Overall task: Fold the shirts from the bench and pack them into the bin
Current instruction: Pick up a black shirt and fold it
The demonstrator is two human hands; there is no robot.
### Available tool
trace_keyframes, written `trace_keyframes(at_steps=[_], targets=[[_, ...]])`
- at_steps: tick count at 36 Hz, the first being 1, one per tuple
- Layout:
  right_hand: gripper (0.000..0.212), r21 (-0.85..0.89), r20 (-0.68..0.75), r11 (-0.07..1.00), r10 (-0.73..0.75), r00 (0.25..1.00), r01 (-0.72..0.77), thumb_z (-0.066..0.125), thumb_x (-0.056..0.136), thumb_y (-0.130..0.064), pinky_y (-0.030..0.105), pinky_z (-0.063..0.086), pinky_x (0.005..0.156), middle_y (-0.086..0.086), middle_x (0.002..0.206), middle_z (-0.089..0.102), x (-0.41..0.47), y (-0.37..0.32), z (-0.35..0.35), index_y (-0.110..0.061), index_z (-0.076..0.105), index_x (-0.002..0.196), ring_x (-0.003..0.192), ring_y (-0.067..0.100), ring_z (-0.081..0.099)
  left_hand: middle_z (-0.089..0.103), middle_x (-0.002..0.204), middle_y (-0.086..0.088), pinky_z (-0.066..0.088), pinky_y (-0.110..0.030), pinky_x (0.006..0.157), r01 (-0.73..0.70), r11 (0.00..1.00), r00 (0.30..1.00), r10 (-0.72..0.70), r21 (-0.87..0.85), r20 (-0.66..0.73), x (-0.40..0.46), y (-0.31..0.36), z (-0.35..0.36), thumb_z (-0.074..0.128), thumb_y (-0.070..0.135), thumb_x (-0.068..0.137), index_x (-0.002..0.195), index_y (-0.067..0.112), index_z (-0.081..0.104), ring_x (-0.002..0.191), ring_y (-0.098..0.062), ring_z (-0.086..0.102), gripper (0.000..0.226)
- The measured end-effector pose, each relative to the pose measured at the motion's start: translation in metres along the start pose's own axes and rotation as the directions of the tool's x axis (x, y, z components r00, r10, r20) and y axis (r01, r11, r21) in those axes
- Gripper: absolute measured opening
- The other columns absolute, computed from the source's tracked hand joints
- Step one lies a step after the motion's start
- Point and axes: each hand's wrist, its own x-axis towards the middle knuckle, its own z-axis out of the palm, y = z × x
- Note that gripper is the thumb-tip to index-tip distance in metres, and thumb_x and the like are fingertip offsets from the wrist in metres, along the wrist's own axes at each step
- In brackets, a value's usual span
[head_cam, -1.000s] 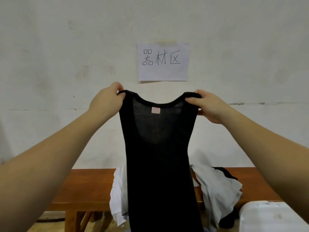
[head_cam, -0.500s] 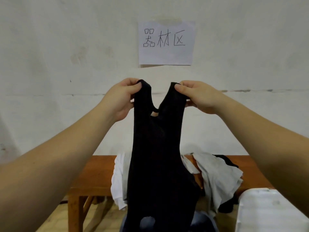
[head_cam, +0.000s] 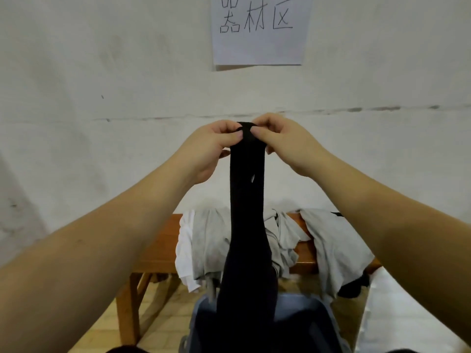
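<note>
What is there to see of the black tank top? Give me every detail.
The black tank top is a thin, finely ribbed knit, sleeveless. It hangs upright in the air, doubled lengthwise into a narrow strip, its two shoulder straps brought together at the top. The left hand and the right hand pinch those straps from either side. A small gap shows light through just below the grip. The fabric widens lower down, passing in front of the wooden bench and its pale shirts; its hem is not clearly visible.
</note>
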Motion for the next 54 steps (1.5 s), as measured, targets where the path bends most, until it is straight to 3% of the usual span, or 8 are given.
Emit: trace_keyframes(at_steps=[7,11,18,28,36,47,50,54], targets=[[0.030,0.101,0.156,0.984,0.127,0.980,-0.144,0.068,0.088,-0.029,0.040,0.051,0.092,-0.006,0.108,0.066,-0.034,0.067,0.023,-0.029,0.054,0.114,0.101,0.019,0.065,0.064,0.079,0.006,0.043,-0.017,0.068,-0.051,0.999,0.998,0.050,-0.015,-0.045,0.004,-0.005,0.005,0.055,0.008,0.096,0.086,0.017,0.064,0.070,-0.007,0.059,0.016],[0.045,-0.167,0.301,0.953,0.293,0.907,-0.252,0.067,0.091,-0.029,0.040,0.049,0.101,-0.008,0.124,0.063,-0.057,0.106,0.037,-0.028,0.051,0.134,0.112,0.014,0.062,0.064,0.079,0.004,0.044,-0.018,0.069,-0.055,0.998,0.997,0.054,-0.018,-0.049,0.004,-0.006,0.004,0.055,0.007,0.095,0.089,0.014,0.063,0.070,-0.007,0.059,0.013],[0.015,-0.369,0.445,0.888,0.427,0.787,-0.274,0.058,0.099,-0.022,0.008,0.043,0.073,-0.018,0.090,0.066,-0.092,0.159,0.032,-0.036,0.062,0.105,0.081,-0.014,0.059,0.066,0.080,0.005,0.042,-0.025,0.078,-0.044,0.999,0.996,0.043,-0.012,-0.075,-0.001,-0.008,-0.007,0.055,0.007,0.095,0.087,0.016,0.064,0.076,-0.010,0.060,0.015],[0.021,-0.472,0.414,0.804,0.564,0.715,-0.361,0.060,0.094,-0.047,0.014,0.044,0.070,-0.015,0.078,0.069,-0.113,0.175,-0.007,-0.028,0.069,0.091,0.073,-0.006,0.063,0.067,0.080,0.007,0.041,-0.031,0.087,-0.031,0.999,0.993,0.031,0.009,-0.112,-0.008,-0.016,-0.037,0.056,0.009,0.095,0.088,0.018,0.065,0.080,-0.012,0.060,0.015],[0.019,-0.137,0.437,0.777,0.604,0.666,-0.614,0.055,0.101,-0.026,0.030,0.042,0.084,0.000,0.094,0.065,-0.119,0.177,-0.035,-0.012,0.066,0.107,0.090,0.014,0.059,0.069,0.079,0.008,0.050,-0.023,0.077,-0.076,0.993,0.979,0.092,0.091,-0.184,-0.017,-0.018,-0.053,0.056,0.006,0.095,0.086,0.016,0.065,0.079,-0.010,0.064,0.016],[0.048,0.495,0.279,0.715,0.406,0.870,-0.493,0.065,0.081,-0.018,0.033,0.051,0.099,0.012,0.124,0.067,-0.097,0.127,-0.015,-0.008,0.058,0.128,0.117,0.026,0.063,0.068,0.073,0.006,0.050,-0.023,0.063,-0.105,0.994,0.949,0.110,0.032,-0.295,-0.017,-0.008,-0.031,0.063,0.008,0.090,0.082,0.018,0.065,0.070,-0.010,0.065,0.013],[0.047,0.474,0.345,0.729,0.363,0.865,-0.495,0.058,0.090,-0.009,0.025,0.053,0.093,0.001,0.138,0.058,-0.088,0.108,0.013,-0.017,0.051,0.136,0.116,0.011,0.063,0.069,0.067,0.005,0.049,-0.021,0.056,-0.052,0.998,0.960,0.038,-0.043,-0.276,-0.008,-0.006,-0.010,0.063,0.008,0.090,0.084,0.015,0.065,0.062,-0.010,0.065,0.010],[0.027,0.369,0.391,0.772,0.376,0.840,-0.518,0.057,0.094,-0.004,0.028,0.054,0.091,-0.009,0.101,0.072,-0.086,0.100,0.048,-0.011,0.064,0.119,0.099,0.012,0.068,0.072,0.069,-0.001,0.052,-0.022,0.056,0.003,0.976,0.963,-0.061,-0.216,-0.264,0.001,-0.010,0.013,0.061,0.004,0.092,0.091,0.007,0.066,0.064,-0.014,0.070,0.007]])
